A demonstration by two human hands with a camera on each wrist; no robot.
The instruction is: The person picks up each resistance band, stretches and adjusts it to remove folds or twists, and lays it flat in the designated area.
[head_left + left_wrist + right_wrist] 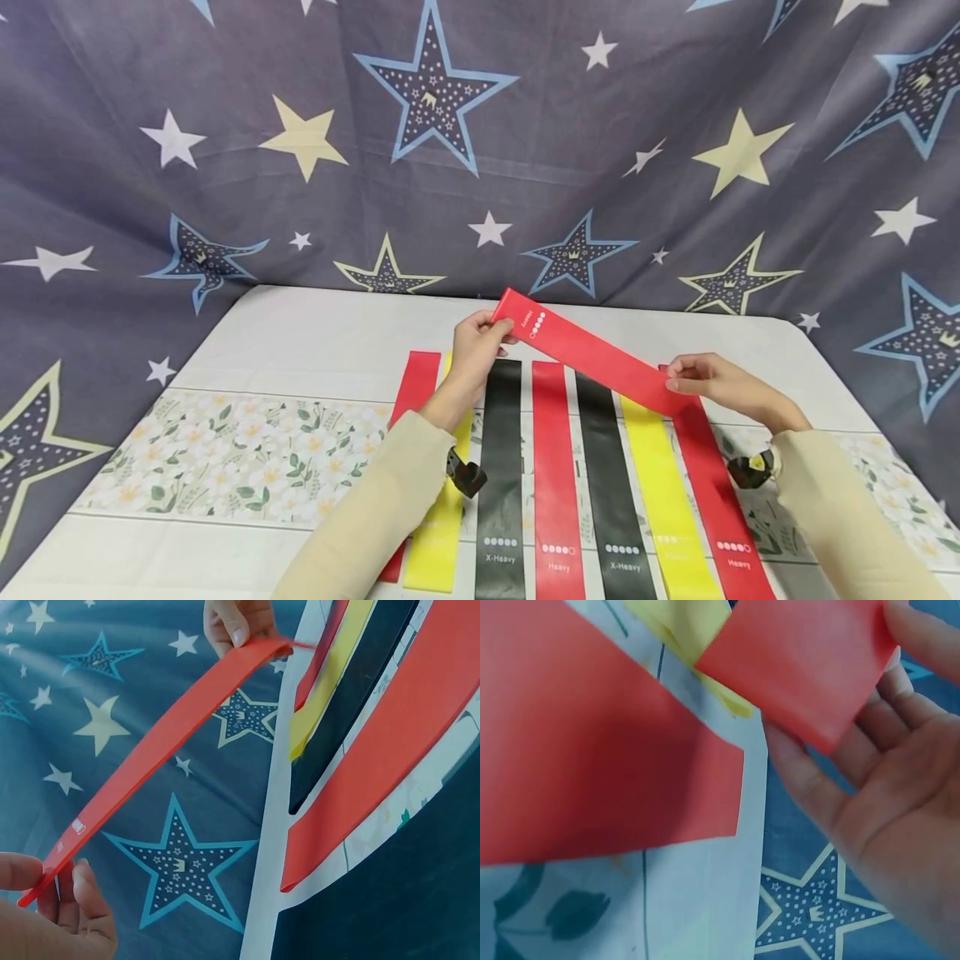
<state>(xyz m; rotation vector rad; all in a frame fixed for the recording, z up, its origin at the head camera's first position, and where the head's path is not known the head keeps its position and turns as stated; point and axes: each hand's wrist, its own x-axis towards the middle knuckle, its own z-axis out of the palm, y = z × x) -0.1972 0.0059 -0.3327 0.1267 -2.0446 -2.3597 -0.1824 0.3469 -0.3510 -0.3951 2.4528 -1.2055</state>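
A flat red resistance band [585,342], marked Heavy near its left end, slants in the air above the table between both hands. The left hand [476,346] pinches its raised end between thumb and fingers. At the lower end, the right hand [723,385] holds the band with the thumb on one face and fingers behind, as the right wrist view shows of the red band [802,667]. Beneath it lie more bands in a row: a red band [723,500] on the right, a yellow band [667,483], a black X-Heavy band [611,467], and a red band [557,475].
Left of these lie a black band [500,467], a yellow band [435,542] partly under the left forearm, and a red band [416,383]. They rest on a white table [337,333] with a floral strip [255,458]. A star-patterned cloth [525,183] hangs behind.
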